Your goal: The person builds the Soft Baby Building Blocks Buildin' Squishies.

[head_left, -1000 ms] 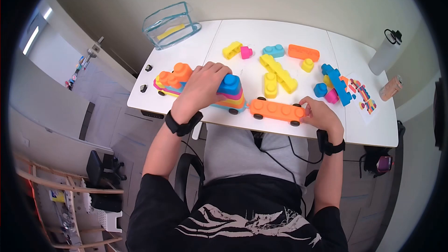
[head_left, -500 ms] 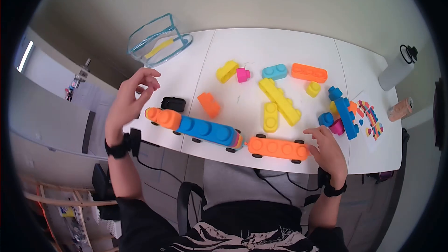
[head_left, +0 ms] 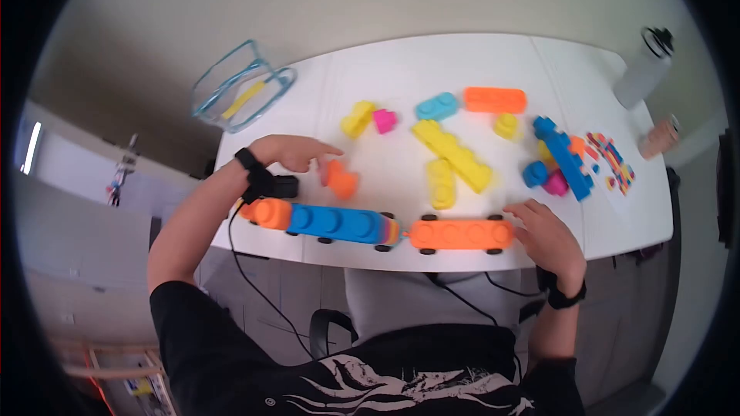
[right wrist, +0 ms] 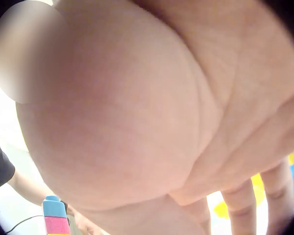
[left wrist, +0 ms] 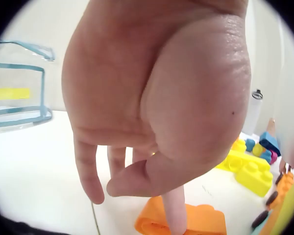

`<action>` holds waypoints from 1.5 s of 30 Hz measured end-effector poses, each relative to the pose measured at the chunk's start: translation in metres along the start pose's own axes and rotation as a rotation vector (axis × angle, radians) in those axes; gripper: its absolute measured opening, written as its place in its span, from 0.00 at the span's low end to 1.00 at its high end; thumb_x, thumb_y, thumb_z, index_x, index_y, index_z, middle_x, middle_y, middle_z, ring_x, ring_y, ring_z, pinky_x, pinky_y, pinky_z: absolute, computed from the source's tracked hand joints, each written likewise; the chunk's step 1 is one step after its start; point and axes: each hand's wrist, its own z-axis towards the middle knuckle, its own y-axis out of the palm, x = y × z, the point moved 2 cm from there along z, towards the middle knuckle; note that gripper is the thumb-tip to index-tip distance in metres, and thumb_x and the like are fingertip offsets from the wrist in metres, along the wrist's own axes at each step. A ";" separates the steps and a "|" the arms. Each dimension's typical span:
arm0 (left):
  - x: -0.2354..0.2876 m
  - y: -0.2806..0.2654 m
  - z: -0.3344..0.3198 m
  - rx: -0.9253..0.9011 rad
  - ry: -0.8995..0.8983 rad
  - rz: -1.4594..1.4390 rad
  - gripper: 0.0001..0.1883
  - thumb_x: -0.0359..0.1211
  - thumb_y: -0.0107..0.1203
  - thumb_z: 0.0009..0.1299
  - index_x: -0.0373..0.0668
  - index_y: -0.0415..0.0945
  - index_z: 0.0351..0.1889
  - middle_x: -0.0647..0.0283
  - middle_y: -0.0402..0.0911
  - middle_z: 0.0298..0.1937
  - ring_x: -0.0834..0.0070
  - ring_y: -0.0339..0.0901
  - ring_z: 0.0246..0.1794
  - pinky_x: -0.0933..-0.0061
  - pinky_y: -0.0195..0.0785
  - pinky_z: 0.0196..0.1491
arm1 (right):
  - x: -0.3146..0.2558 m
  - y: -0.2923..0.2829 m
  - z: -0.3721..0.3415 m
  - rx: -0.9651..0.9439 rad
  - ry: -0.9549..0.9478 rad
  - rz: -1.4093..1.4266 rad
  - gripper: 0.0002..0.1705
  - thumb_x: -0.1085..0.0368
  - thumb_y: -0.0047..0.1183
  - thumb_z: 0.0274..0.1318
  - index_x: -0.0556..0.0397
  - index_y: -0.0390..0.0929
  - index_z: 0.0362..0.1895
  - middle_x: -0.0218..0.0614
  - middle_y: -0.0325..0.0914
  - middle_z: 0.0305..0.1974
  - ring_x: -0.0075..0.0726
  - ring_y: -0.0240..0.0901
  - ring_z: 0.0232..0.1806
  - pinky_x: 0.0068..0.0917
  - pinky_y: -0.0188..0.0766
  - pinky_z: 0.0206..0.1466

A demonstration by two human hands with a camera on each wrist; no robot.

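My left hand is over the left part of the table, its index finger touching a loose orange block. In the left wrist view that finger of the left hand rests on the orange block, the thumb bent beside it. A long row of blue blocks on wheels, with an orange block at its left end, stands along the front edge. Joined to its right end is an orange wheeled base. My right hand lies at that base's right end, fingers loosely extended.
Yellow blocks, a teal block, an orange bar and a pink block lie behind. Blue pieces and a printed sheet are right, near a bottle and can. A clear case stands back left.
My left hand has left the blue stack, swung out to the left and come back in to the loose orange block. My right hand stays by the orange base, its fingers now loosened from it.
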 end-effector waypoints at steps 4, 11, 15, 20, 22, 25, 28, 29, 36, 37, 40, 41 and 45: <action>-0.024 0.006 0.022 -0.130 0.262 -0.099 0.41 0.19 0.50 0.44 0.34 0.83 0.63 0.51 0.88 0.59 0.54 0.67 0.81 0.57 0.52 0.85 | 0.002 0.006 -0.006 0.001 -0.032 -0.030 0.24 0.70 0.61 0.61 0.49 0.79 0.62 0.40 0.81 0.55 0.54 0.77 0.60 0.45 0.78 0.61; 0.020 0.011 0.001 -0.022 0.035 0.066 0.30 0.14 0.52 0.54 0.50 0.94 0.48 0.50 0.76 0.74 0.54 0.76 0.72 0.60 0.75 0.66 | -0.015 -0.002 0.001 -0.153 0.185 0.023 0.30 0.63 0.68 0.61 0.54 0.75 0.66 0.46 0.80 0.58 0.57 0.80 0.59 0.46 0.77 0.62; 0.023 0.009 -0.007 0.051 -0.017 0.027 0.29 0.16 0.55 0.55 0.52 0.94 0.49 0.52 0.81 0.66 0.57 0.76 0.67 0.61 0.76 0.64 | -0.008 0.006 0.003 -0.150 0.137 -0.033 0.30 0.63 0.68 0.60 0.54 0.75 0.66 0.46 0.81 0.57 0.57 0.81 0.58 0.47 0.78 0.61; 0.025 0.004 -0.008 0.087 -0.013 0.187 0.28 0.16 0.56 0.58 0.54 0.94 0.49 0.60 0.81 0.54 0.63 0.76 0.60 0.70 0.79 0.54 | -0.015 0.006 -0.001 -0.069 0.126 -0.037 0.35 0.62 0.65 0.62 0.59 0.70 0.70 0.54 0.82 0.53 0.60 0.82 0.54 0.49 0.79 0.58; 0.041 -0.010 -0.014 0.164 -0.015 0.192 0.28 0.16 0.56 0.59 0.55 0.94 0.50 0.59 0.80 0.55 0.63 0.77 0.58 0.70 0.78 0.54 | -0.016 0.004 -0.003 -0.061 0.134 -0.017 0.37 0.61 0.65 0.62 0.60 0.68 0.72 0.55 0.82 0.53 0.60 0.83 0.54 0.49 0.79 0.58; 0.106 -0.036 -0.041 0.333 -0.112 0.220 0.27 0.15 0.54 0.62 0.55 0.93 0.50 0.58 0.75 0.57 0.60 0.79 0.56 0.67 0.77 0.54 | -0.022 -0.008 -0.007 -0.066 0.180 0.015 0.40 0.61 0.66 0.62 0.57 0.66 0.75 0.53 0.82 0.56 0.59 0.82 0.57 0.47 0.79 0.60; 0.162 -0.043 -0.075 0.617 -0.051 0.397 0.26 0.13 0.54 0.61 0.49 0.92 0.48 0.58 0.75 0.61 0.59 0.80 0.59 0.64 0.78 0.58 | -0.019 -0.015 -0.012 -0.005 0.143 0.009 0.41 0.62 0.68 0.62 0.53 0.66 0.77 0.50 0.82 0.58 0.55 0.81 0.60 0.44 0.78 0.62; 0.185 -0.043 -0.084 0.675 -0.034 0.420 0.25 0.12 0.54 0.61 0.47 0.92 0.47 0.58 0.75 0.62 0.59 0.80 0.61 0.63 0.78 0.58 | -0.019 -0.018 -0.013 0.065 0.072 -0.007 0.41 0.62 0.68 0.63 0.52 0.66 0.77 0.48 0.82 0.58 0.53 0.81 0.59 0.43 0.78 0.62; 0.302 0.016 -0.089 0.745 0.255 0.529 0.21 0.14 0.59 0.58 0.45 0.91 0.45 0.55 0.76 0.64 0.56 0.79 0.64 0.61 0.78 0.64 | -0.041 -0.042 -0.011 0.292 -0.236 0.410 0.44 0.64 0.72 0.60 0.47 0.67 0.78 0.40 0.77 0.66 0.40 0.79 0.62 0.36 0.82 0.60; 0.309 0.025 -0.081 0.742 0.288 0.562 0.21 0.15 0.60 0.59 0.45 0.91 0.46 0.55 0.76 0.64 0.57 0.79 0.64 0.62 0.78 0.64 | -0.044 -0.044 -0.013 0.291 -0.298 0.442 0.45 0.64 0.73 0.59 0.47 0.67 0.78 0.39 0.76 0.68 0.39 0.79 0.63 0.36 0.83 0.60; 0.321 0.054 -0.058 0.736 0.307 0.615 0.21 0.17 0.62 0.60 0.47 0.92 0.49 0.56 0.77 0.65 0.59 0.79 0.64 0.63 0.79 0.63 | -0.051 -0.046 -0.017 0.277 -0.401 0.481 0.42 0.63 0.76 0.57 0.47 0.72 0.75 0.37 0.78 0.68 0.35 0.80 0.63 0.34 0.83 0.58; 0.322 0.063 -0.052 0.725 0.300 0.629 0.22 0.18 0.63 0.60 0.47 0.92 0.50 0.56 0.77 0.65 0.60 0.79 0.64 0.63 0.79 0.63 | -0.052 -0.045 -0.016 0.239 -0.404 0.462 0.40 0.61 0.76 0.56 0.48 0.75 0.72 0.37 0.81 0.63 0.36 0.81 0.60 0.35 0.83 0.57; 0.321 0.090 -0.033 0.725 0.311 0.615 0.21 0.21 0.64 0.63 0.49 0.92 0.53 0.56 0.77 0.65 0.62 0.79 0.62 0.64 0.79 0.62 | -0.047 -0.034 -0.015 0.224 -0.356 0.292 0.34 0.63 0.76 0.55 0.51 0.81 0.67 0.35 0.85 0.58 0.30 0.83 0.54 0.32 0.85 0.55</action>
